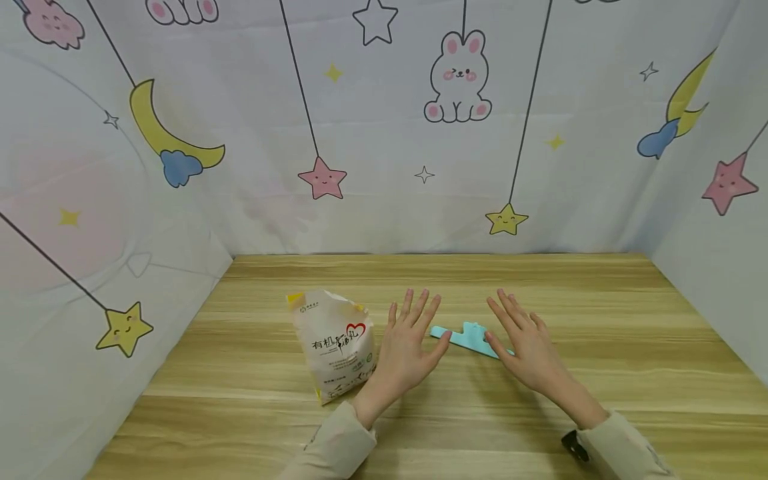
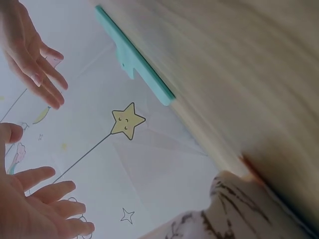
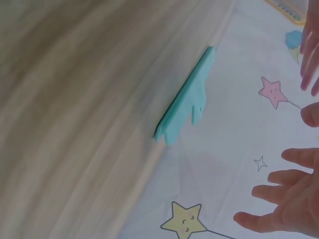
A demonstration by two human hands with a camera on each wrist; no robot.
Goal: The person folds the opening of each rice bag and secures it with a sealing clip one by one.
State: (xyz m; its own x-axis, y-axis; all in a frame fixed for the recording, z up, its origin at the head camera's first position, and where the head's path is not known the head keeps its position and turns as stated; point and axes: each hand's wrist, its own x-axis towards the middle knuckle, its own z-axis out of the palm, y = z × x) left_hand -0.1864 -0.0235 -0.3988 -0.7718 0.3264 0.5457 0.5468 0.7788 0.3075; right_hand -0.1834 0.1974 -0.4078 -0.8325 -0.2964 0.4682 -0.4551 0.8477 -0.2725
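Left hand (image 1: 403, 350), right hand (image 1: 531, 347): 2, fingers straight and spread, gripping nothing. Clip (image 1: 470, 338): 1, turquoise, long, lying aslant on the table between the hands. Bag (image 1: 333, 343): 1, white, printed, just beside the left hand. Table (image 1: 480, 420): wood-grained, extending past the clip to a patterned backdrop (image 1: 384, 120).

Turquoise bag clip (image 1: 471, 339); white packet (image 1: 327, 337) with black lettering, red heart, yellow corner; yellowish-brown wood-grain table (image 1: 240, 420); white cloth (image 1: 384, 223) printed with pink and yellow stars.
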